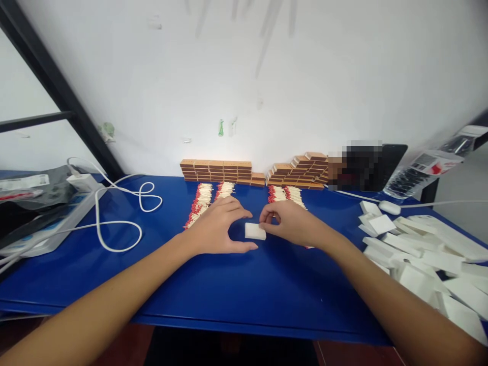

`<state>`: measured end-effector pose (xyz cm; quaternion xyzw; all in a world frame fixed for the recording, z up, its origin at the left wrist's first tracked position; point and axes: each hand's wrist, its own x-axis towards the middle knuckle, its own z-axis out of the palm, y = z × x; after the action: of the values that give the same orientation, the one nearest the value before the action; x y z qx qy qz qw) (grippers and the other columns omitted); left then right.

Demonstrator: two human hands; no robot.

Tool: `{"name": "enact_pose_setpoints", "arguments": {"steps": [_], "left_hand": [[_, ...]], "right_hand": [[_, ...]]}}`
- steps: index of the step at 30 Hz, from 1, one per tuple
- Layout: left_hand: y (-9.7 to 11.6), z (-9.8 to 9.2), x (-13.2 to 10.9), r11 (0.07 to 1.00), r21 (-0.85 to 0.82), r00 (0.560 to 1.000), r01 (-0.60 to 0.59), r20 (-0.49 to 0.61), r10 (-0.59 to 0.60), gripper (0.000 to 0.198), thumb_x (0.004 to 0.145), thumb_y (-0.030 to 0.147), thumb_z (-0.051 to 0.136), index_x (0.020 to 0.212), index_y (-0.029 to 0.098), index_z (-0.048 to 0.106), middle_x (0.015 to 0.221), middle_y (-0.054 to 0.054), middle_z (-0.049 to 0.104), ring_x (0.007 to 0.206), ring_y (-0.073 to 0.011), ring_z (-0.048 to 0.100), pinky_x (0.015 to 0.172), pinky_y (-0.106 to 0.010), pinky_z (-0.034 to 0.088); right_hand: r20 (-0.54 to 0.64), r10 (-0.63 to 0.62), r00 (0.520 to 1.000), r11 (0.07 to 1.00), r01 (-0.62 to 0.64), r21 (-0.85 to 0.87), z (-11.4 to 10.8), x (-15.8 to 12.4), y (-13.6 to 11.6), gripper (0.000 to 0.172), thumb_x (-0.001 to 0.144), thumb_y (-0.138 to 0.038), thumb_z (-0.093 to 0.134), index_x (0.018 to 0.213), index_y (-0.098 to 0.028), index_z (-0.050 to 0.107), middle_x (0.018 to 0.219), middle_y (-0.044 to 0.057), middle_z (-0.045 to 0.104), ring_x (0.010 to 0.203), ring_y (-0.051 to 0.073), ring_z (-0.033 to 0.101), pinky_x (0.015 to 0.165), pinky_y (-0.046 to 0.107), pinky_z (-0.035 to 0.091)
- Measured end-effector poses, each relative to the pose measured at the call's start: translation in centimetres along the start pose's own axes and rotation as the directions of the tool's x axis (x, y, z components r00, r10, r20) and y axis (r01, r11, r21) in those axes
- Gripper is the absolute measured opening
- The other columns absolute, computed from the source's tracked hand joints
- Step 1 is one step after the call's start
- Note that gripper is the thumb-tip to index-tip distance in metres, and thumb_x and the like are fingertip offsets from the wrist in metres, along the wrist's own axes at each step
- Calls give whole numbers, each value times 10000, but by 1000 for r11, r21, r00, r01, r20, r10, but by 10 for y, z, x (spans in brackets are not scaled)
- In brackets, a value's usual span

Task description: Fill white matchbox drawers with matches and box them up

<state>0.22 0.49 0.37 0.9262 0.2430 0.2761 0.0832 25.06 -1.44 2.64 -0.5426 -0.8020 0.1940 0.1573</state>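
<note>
A small white matchbox tray [254, 231] is in the middle, above the blue table, between my two hands. My right hand [292, 223] pinches its right end between thumb and fingers. At its left, my left hand [219, 229] is open, thumb and fingers spread apart around the tray's left end without visibly touching it. Rows of red-tipped matchsticks [203, 197] lie behind my left hand and are partly covered by it. More matchsticks [277, 193] lie behind my right hand, also partly hidden.
Brown matchboxes are stacked along the wall in a left stack [217, 170] and a right stack [299, 172]. White trays [415, 254] are heaped at the right, near a plastic bottle [423, 170] and a dark phone [392, 162]. A white cable [118, 223] curls at the left.
</note>
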Motion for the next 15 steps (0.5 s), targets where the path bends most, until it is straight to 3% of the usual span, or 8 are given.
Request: {"name": "enact_pose_setpoints", "arguments": {"steps": [4, 7, 10, 15], "left_hand": [[-2, 4, -1, 1000, 13, 999, 3, 49, -4, 494, 821, 548, 868, 1186, 233, 759, 1135, -90, 731, 1136, -296, 654, 1050, -470, 530], [-4, 5, -1, 1000, 18, 998, 15, 53, -16, 423, 845, 492, 853, 1162, 225, 766, 1144, -90, 726, 1145, -290, 651, 1061, -466, 530], [-5, 5, -2, 1000, 22, 998, 20, 58, -22, 373, 855, 473, 839, 1136, 237, 775, 1147, -86, 729, 1151, -292, 651, 1072, -479, 528], [-7, 6, -2, 999, 22, 998, 30, 51, -31, 307, 899, 449, 794, 1133, 250, 788, 1126, -87, 736, 1139, -290, 660, 1065, -489, 535]], "right_hand": [[-107, -4, 994, 989, -12, -150, -28, -4, 34, 103, 872, -295, 678, 878, -235, 761, 872, 34, 774, 775, 203, 674, 675, 303, 454], [-51, 58, 997, 974, -67, -218, -42, -4, 53, 59, 824, -291, 732, 818, -232, 734, 836, 30, 762, 758, 210, 672, 663, 308, 444], [28, 112, 993, 967, -103, -233, -39, -2, 56, 86, 828, -286, 737, 771, -230, 707, 793, 29, 750, 704, 202, 652, 631, 308, 434], [36, 124, 992, 971, -114, -212, -30, 0, 51, 75, 852, -260, 678, 784, -228, 683, 773, 37, 743, 678, 191, 639, 598, 295, 433]]}}
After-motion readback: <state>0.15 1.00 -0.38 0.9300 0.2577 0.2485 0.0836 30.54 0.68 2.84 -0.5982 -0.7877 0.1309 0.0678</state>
